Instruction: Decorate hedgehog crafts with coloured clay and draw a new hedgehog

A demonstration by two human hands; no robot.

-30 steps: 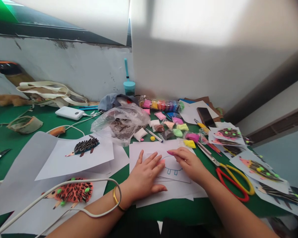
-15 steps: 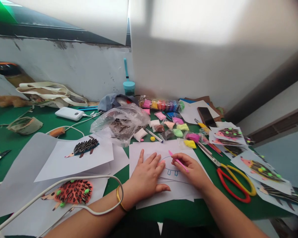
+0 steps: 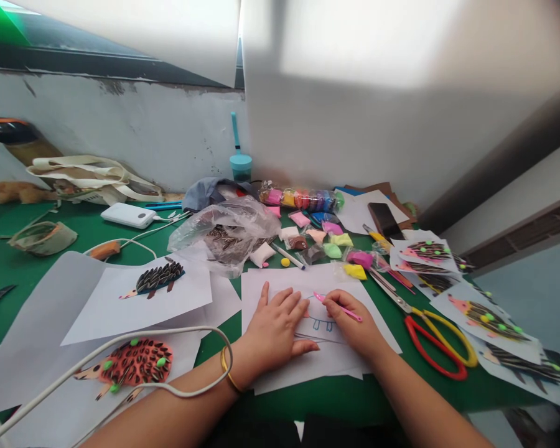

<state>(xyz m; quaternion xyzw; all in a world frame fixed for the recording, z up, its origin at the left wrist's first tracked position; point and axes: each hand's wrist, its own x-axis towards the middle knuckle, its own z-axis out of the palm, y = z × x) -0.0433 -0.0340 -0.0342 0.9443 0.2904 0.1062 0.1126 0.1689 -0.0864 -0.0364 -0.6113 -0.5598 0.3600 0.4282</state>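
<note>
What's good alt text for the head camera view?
The right hand holds a pink tool at a blue drawing on white paper, where the left hand rests. Scissors and seed-covered hedgehog pictures lie on a green table.

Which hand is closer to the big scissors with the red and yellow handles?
The right. The right hand, holding a pink tool, is just left of the scissors; the left hand lies on the paper, farther left of them.
</note>
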